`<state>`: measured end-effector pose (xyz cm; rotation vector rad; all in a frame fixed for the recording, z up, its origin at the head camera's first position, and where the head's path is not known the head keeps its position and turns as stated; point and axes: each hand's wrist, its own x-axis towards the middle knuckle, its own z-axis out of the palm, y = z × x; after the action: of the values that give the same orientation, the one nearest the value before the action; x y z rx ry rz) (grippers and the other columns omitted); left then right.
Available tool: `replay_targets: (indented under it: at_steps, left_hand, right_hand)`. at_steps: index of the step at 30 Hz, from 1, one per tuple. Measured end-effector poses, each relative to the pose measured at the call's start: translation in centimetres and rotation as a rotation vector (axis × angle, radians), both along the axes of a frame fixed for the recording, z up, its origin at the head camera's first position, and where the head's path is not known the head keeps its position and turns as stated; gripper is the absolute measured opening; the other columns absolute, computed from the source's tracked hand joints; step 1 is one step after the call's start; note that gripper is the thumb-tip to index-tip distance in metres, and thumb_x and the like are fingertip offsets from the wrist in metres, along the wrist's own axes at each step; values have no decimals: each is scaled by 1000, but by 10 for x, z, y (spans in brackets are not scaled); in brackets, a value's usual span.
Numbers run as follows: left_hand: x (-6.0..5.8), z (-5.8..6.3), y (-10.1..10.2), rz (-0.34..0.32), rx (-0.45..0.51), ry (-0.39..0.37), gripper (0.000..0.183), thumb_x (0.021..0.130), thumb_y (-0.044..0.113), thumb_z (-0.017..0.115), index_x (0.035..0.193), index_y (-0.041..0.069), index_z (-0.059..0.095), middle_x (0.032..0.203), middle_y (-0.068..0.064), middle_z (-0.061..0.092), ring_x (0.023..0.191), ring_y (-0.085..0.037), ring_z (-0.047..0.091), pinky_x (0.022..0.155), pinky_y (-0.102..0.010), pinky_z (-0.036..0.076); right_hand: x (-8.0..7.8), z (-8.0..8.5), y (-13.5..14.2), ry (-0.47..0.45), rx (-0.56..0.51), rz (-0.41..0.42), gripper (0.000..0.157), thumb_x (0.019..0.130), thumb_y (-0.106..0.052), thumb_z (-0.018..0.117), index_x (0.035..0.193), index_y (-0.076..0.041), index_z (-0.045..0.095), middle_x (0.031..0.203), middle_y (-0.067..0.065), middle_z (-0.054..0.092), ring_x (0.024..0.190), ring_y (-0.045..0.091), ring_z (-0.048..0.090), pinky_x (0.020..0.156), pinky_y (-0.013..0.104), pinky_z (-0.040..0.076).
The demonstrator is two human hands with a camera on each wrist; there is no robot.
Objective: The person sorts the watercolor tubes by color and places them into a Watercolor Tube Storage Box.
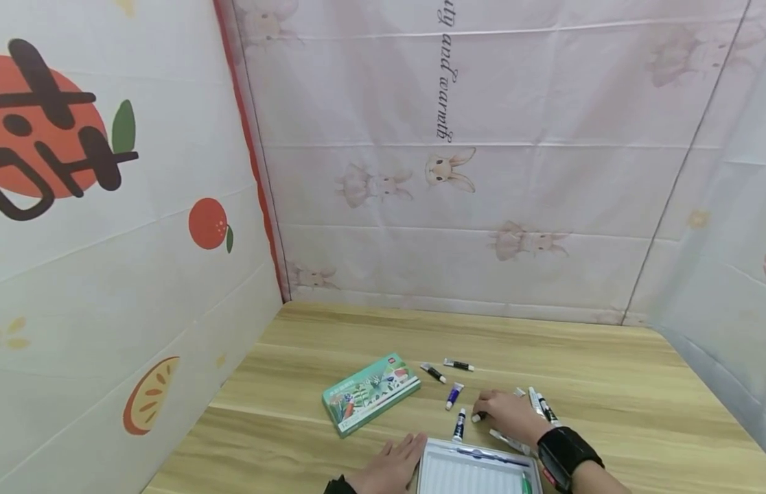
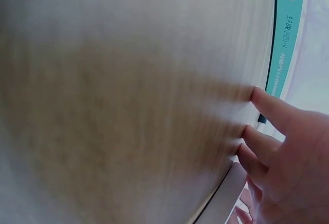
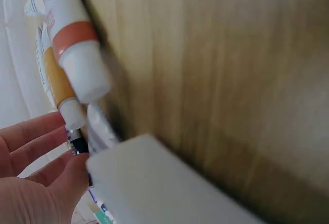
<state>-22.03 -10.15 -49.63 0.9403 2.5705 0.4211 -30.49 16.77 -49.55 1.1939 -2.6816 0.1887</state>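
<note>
My right hand (image 1: 509, 415) pinches a dark paint tube (image 3: 78, 144) with a white cap between thumb and fingers, low over the table. Close beside that hand in the right wrist view lie a paint tube with an orange band (image 3: 75, 36) and an ochre paint tube (image 3: 59, 80). My left hand (image 1: 392, 468) rests on the table with its fingers extended, against the left side of a white ridged tray (image 1: 423, 473). A slim paintbrush (image 1: 491, 456) and a green tube (image 1: 526, 485) lie in the tray, whose near part is cut off by the frame.
A green paint box (image 1: 372, 394) lies left of the hands. Beyond the tray are a purple tube (image 1: 454, 396), a dark blue tube (image 1: 460, 425) and two black tubes, one at the back (image 1: 459, 364). More tubes (image 1: 546, 409) lie right of my right hand. Printed cloth walls (image 1: 482, 274) enclose the table.
</note>
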Motion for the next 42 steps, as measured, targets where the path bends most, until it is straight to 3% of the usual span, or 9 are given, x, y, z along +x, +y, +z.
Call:
replay_targets:
  at_steps: [5,12,29,42]
  left_hand:
    - [0,2,2,-9,18,12,85,71,60,41,133,10,11,134,-4,16,120,-18,14,91,-44,23]
    - [2,1,3,-3,6,18,85,71,60,41,132,9,12,134,-5,18,120,-18,15,91,-43,24]
    - [5,1,-2,20,15,38,86,70,61,40,132,8,13,134,-5,17,120,-19,14,92,-44,21]
    - [5,1,2,24,18,32,88,69,63,40,133,10,11,134,-5,17,120,-18,14,93,-43,20]
  right_hand:
    - [3,6,2,-12,2,35,15,69,-7,62,82,-13,62,74,-8,51,64,4,49,51,19,43]
    - [18,12,8,-131,-93,34,19,72,-7,60,90,-11,63,82,-7,54,73,5,52,59,17,45]
    - [66,17,9,63,-191,202,24,66,-3,64,88,-14,62,84,-7,56,74,4,54,59,10,43]
    - [97,19,10,-30,-218,236,29,67,-2,64,92,-15,60,92,-8,54,81,2,51,62,8,41]
